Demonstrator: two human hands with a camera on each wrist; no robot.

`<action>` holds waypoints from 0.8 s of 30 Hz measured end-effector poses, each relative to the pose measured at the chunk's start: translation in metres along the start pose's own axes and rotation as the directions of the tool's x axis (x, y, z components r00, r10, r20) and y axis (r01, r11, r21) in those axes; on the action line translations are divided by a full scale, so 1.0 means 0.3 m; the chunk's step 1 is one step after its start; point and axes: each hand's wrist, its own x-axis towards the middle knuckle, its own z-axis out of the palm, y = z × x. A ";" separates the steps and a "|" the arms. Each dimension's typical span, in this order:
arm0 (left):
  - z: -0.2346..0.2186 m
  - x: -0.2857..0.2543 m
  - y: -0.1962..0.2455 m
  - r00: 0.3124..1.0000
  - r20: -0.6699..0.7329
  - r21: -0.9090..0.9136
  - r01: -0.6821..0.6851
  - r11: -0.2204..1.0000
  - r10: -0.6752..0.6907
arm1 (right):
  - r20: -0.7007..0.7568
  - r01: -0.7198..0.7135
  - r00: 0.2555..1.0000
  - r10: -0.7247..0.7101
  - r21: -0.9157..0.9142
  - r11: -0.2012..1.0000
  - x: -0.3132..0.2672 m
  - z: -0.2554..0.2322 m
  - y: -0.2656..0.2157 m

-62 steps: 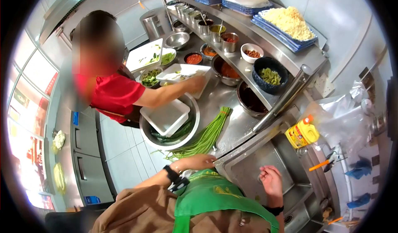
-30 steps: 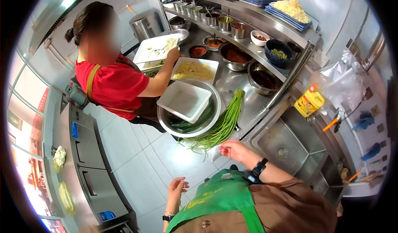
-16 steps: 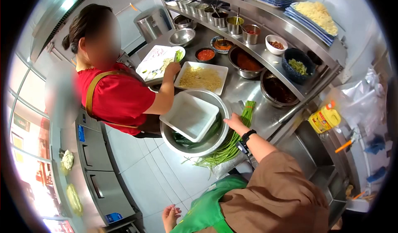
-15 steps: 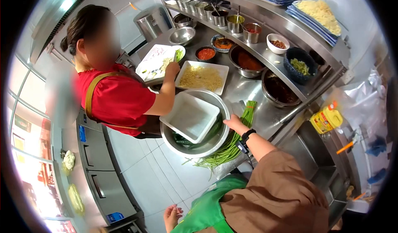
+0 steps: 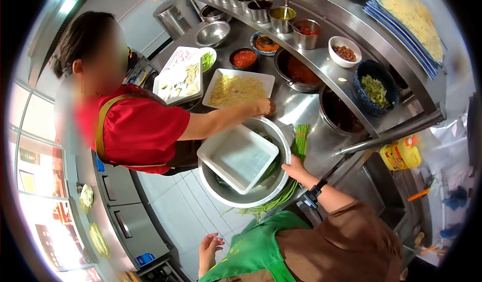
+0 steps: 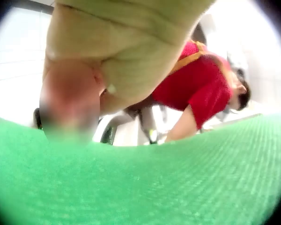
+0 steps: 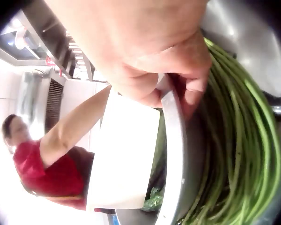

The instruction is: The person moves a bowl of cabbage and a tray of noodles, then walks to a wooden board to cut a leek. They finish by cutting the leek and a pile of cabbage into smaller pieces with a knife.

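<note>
My right hand (image 5: 296, 169) grips the right rim of a large metal basin (image 5: 286, 155), thumb inside and fingers outside in the right wrist view. Tilted inside the basin is a white rectangular tub (image 5: 238, 156) with nothing in it. Dark green cucumbers (image 5: 273, 169) show partly beneath the tub. Right beside the basin lies a banded bundle of long thin green stems (image 5: 300, 144), like garlic scapes, passing by my right hand. Low in front of my green apron (image 5: 261, 237), my left hand (image 5: 208, 252) hangs loosely curled and holds nothing.
A person in red (image 5: 145, 126) stands left, one arm reaching across the basin's far rim. Behind are a tray of yellow shreds (image 5: 236, 90) and a bowl of red sauce (image 5: 244, 58). A metal shelf (image 5: 321, 51) overhangs the counter; the sink (image 5: 366, 181) lies right.
My right hand has gone from over the sink to the basin's rim. My left hand has left the counter edge and dropped low. The other person's arm has swung toward the basin.
</note>
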 end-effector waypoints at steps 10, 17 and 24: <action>0.044 0.049 0.062 0.999 0.044 0.085 -0.003 0.996 0.000 | 0.119 -0.081 0.991 0.063 0.150 0.985 -0.046 -0.032 -0.052; 0.046 0.056 0.071 0.997 0.079 0.150 0.005 0.989 -0.017 | 0.049 -0.003 0.999 -0.005 0.168 0.986 -0.044 0.002 -0.006; 0.067 0.019 0.071 0.999 0.048 0.135 -0.019 0.991 0.012 | -0.229 0.062 0.973 -0.015 0.198 0.978 -0.081 -0.060 -0.083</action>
